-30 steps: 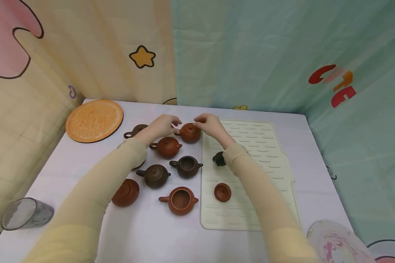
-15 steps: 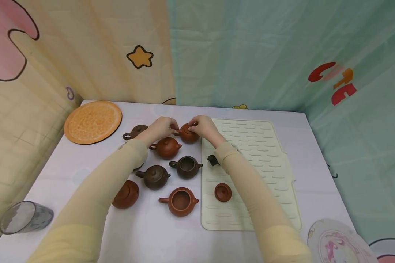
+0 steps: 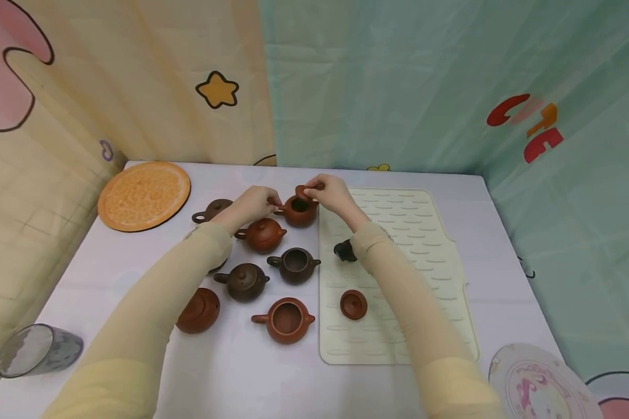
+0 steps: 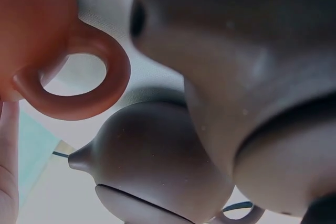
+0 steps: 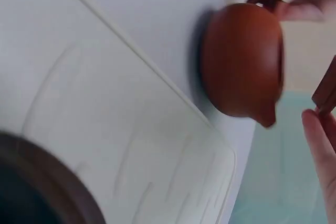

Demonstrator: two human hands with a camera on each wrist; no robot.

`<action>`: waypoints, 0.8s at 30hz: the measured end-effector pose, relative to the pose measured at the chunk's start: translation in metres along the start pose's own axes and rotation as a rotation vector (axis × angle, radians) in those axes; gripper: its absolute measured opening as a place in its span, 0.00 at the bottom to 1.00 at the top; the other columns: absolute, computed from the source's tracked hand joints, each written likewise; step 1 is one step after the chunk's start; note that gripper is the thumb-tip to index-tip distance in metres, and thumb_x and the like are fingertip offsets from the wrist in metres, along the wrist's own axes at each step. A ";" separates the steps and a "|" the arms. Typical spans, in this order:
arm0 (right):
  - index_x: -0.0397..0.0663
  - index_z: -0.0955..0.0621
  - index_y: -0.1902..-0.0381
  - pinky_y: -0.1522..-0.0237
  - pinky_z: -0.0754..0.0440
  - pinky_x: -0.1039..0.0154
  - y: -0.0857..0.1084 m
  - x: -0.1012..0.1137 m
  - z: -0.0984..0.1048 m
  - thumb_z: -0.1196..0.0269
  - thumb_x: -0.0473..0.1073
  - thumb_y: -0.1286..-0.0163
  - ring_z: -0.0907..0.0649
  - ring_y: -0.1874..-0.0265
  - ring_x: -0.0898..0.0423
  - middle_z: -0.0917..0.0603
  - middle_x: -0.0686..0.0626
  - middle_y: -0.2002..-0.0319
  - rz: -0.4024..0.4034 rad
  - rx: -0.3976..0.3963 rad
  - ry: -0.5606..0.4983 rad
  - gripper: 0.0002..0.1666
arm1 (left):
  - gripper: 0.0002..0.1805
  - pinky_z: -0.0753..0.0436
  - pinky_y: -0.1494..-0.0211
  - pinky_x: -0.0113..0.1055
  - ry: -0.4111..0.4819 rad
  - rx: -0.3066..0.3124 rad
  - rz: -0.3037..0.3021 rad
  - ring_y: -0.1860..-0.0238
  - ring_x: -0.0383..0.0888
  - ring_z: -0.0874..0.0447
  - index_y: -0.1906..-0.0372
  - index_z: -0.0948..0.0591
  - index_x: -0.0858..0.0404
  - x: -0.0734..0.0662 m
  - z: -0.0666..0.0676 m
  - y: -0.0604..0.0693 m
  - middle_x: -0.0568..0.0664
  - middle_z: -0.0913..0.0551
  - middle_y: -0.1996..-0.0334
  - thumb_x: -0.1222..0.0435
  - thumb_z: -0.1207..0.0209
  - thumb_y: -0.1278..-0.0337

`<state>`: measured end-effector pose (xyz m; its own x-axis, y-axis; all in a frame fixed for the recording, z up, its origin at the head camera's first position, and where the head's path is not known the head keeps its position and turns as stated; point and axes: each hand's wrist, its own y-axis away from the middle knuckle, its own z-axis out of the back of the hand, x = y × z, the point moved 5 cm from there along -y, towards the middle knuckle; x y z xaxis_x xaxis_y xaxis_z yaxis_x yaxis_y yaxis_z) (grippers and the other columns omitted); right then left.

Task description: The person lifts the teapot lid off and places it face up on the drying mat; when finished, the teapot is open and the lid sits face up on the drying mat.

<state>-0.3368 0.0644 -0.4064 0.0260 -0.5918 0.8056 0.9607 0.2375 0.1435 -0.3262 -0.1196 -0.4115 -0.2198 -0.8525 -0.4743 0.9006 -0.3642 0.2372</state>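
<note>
At the back of the table a reddish-brown teapot (image 3: 300,213) stands uncovered, its dark opening showing. My left hand (image 3: 254,205) pinches its handle; the right wrist view shows those fingers at the handle of the teapot (image 5: 241,61). Just above the opening, my right hand (image 3: 334,194) holds the small lid (image 3: 301,192), tilted, between thumb and fingers. In the right wrist view the lid (image 5: 326,90) is apart from the pot. Another red teapot (image 3: 262,235), lid on, stands in front of my left hand. Dark teapots (image 4: 152,156) fill much of the left wrist view.
Several other teapots stand in front, among them an uncovered dark one (image 3: 296,265) and an uncovered red one (image 3: 286,320). A cream mat (image 3: 398,343) bears a red lid (image 3: 353,304) and a dark object (image 3: 345,251). Around lie an orange disc (image 3: 144,196), a glass (image 3: 41,350) and a plate (image 3: 542,381).
My right hand closed on the lid and lifted it off the back red teapot, opening the pot. My left hand moved slightly and took hold of the handle.
</note>
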 end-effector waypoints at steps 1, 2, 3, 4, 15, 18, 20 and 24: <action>0.43 0.18 0.46 0.41 0.22 0.55 0.001 -0.004 0.006 0.38 0.45 0.28 0.20 0.43 0.48 0.17 0.43 0.45 -0.037 0.010 -0.094 0.17 | 0.09 0.25 0.48 0.44 0.008 0.001 0.000 0.57 0.50 0.23 0.55 0.15 0.65 0.000 0.000 0.000 0.59 0.15 0.54 0.70 0.43 0.34; 0.41 0.19 0.44 0.40 0.23 0.56 0.003 -0.008 0.011 0.39 0.44 0.28 0.20 0.42 0.48 0.19 0.42 0.43 -0.070 0.023 -0.193 0.18 | 0.09 0.25 0.49 0.43 0.016 0.003 0.004 0.57 0.50 0.24 0.54 0.15 0.65 -0.001 0.000 0.001 0.59 0.15 0.54 0.70 0.43 0.34; 0.39 0.21 0.42 0.38 0.23 0.56 0.004 -0.013 0.017 0.40 0.43 0.27 0.21 0.40 0.48 0.20 0.41 0.41 -0.107 0.037 -0.292 0.19 | 0.09 0.25 0.49 0.43 0.025 0.005 0.008 0.56 0.50 0.24 0.54 0.15 0.65 0.000 0.000 0.001 0.59 0.15 0.53 0.69 0.43 0.34; 0.37 0.22 0.40 0.36 0.25 0.57 0.006 -0.018 0.022 0.42 0.41 0.26 0.21 0.39 0.48 0.22 0.40 0.39 -0.142 0.049 -0.392 0.20 | 0.09 0.25 0.49 0.44 0.035 0.008 0.012 0.56 0.51 0.24 0.54 0.16 0.64 0.000 0.000 0.001 0.59 0.15 0.53 0.69 0.43 0.34; 0.35 0.38 0.30 0.29 0.33 0.52 0.024 -0.079 0.050 0.57 0.36 0.20 0.32 0.30 0.42 0.30 0.41 0.44 -0.375 0.076 -1.027 0.23 | 0.10 0.25 0.38 0.50 0.085 0.000 -0.003 0.45 0.56 0.21 0.52 0.16 0.65 0.006 0.000 0.000 0.60 0.16 0.50 0.68 0.42 0.34; 0.37 0.40 0.32 0.30 0.32 0.51 0.029 -0.088 0.053 0.62 0.37 0.19 0.34 0.29 0.38 0.33 0.38 0.40 -0.403 0.027 -1.099 0.22 | 0.10 0.26 0.38 0.51 0.087 -0.005 -0.005 0.44 0.56 0.21 0.52 0.16 0.65 0.008 0.000 0.000 0.60 0.16 0.50 0.68 0.42 0.34; 0.37 0.41 0.31 0.31 0.31 0.52 0.030 -0.091 0.053 0.63 0.38 0.20 0.34 0.29 0.37 0.36 0.35 0.35 -0.391 0.018 -1.047 0.23 | 0.10 0.26 0.38 0.51 0.090 -0.010 -0.006 0.45 0.56 0.21 0.52 0.16 0.65 0.009 0.000 0.000 0.61 0.16 0.50 0.68 0.42 0.35; 0.33 0.44 0.26 0.30 0.31 0.54 0.030 -0.097 0.054 0.61 0.37 0.19 0.34 0.29 0.41 0.41 0.33 0.29 -0.365 0.014 -0.818 0.28 | 0.10 0.25 0.39 0.51 0.102 -0.013 0.004 0.46 0.57 0.21 0.52 0.16 0.65 0.008 0.000 0.000 0.61 0.16 0.50 0.68 0.41 0.35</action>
<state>-0.3250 0.1703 -0.4494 -0.4907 0.1003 0.8655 0.8671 0.1543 0.4737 -0.3276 -0.1269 -0.4156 -0.1777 -0.8109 -0.5575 0.9062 -0.3557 0.2285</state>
